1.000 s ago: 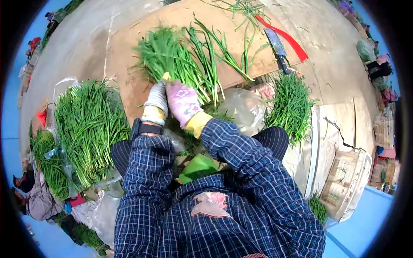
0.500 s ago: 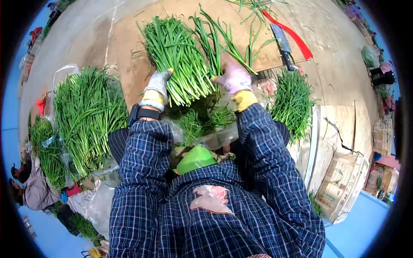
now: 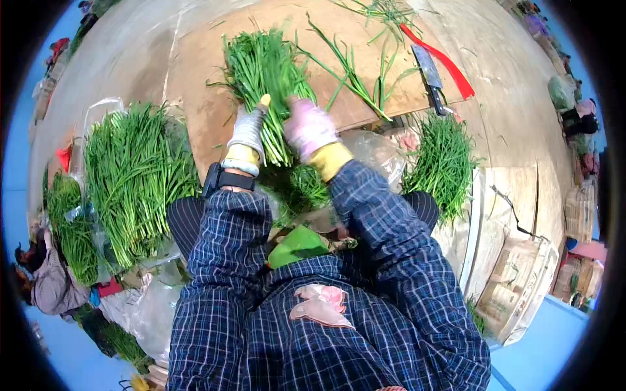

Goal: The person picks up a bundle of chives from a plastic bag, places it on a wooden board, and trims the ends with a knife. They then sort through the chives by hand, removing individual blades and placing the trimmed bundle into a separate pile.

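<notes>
Flanking a green bunch (image 3: 267, 62) at the board's near edge, the person's two gloved hands show in the head view. The left hand (image 3: 249, 129) touches the bunch's left side, its yellow-tipped thumb pointing up by the stalks. The right hand (image 3: 312, 127), blurred, meets the right side; the two are apart, with stalks between them. Their fingers are partly hidden, so whether either is closed cannot be told. The bunch lies with its leaves away from the person, its pale ends between the wrists. Loose stalks (image 3: 358, 85) lie to its right on the board (image 3: 203, 117). Farther right, a knife (image 3: 429, 78) lies beside a red strip (image 3: 443, 62). A large heap (image 3: 134, 189) sits left of the left forearm, a smaller pile (image 3: 443, 163) by the right knee.
</notes>
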Demonstrator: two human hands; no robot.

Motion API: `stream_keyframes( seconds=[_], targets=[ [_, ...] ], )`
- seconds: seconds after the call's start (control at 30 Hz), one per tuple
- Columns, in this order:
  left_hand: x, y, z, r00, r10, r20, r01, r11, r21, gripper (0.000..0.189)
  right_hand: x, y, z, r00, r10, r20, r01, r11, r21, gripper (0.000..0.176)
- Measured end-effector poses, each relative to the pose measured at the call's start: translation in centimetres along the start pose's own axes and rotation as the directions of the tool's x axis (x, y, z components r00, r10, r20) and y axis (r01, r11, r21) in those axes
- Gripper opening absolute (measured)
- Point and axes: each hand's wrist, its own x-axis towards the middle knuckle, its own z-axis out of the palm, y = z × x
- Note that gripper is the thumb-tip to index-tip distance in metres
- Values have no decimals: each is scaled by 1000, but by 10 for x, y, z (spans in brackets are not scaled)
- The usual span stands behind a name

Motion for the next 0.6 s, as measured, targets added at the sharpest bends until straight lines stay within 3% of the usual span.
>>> stream_keyframes(
  seconds=[0.03, 0.13, 0.17, 0.23, 0.27, 0.33, 0.37, 0.4, 0.43, 0.5, 0.6],
  targets=[
    [-7, 6, 1, 995, 91, 42, -92, 996, 24, 90, -1, -22, 2, 991, 0, 136, 14, 995, -102, 28],
    [4, -5, -6, 976, -122, 182, 154, 973, -173, 79, -14, -35, 34, 992, -54, 110, 77, 974, -213, 31],
    [4, 0, -8, 975, -126, 183, 157, 973, -171, 79, -17, -33, 37, 991, -73, 111, 97, 969, -226, 34],
    [7, 3, -14, 972, -234, 29, 231, 970, 70, 50, -33, -31, 8, 978, -206, 26, 208, 974, -92, 36],
    [9, -3, -15, 981, -188, 54, 185, 981, 59, 51, -38, -20, 1, 959, -271, -80, 276, 960, 52, 48],
    [16, -10, -13, 993, -115, 16, 113, 991, 77, 53, -45, 7, -23, 943, -212, -257, 264, 946, 188, 42],
    [19, -14, -15, 999, -41, -28, 44, 994, 104, 54, -43, 19, -40, 992, 47, -116, 11, 890, 455, 33],
    [26, -19, -17, 1000, 10, -15, -7, 985, 171, 57, -51, 19, -66, 970, 156, -187, -41, 861, 506, 26],
    [30, -23, -18, 999, 24, 21, -26, 990, 138, 57, -44, 36, -62, 972, 154, -177, -45, 862, 506, 26],
    [29, -22, -18, 1000, 26, 14, -28, 988, 150, 57, -20, 65, -46, 936, 346, 69, -351, 887, 300, 26],
    [26, -14, -16, 1000, 2, 18, -5, 983, 186, 59, -25, 63, -47, 925, 375, -59, -345, 896, 279, 33]
  ],
)
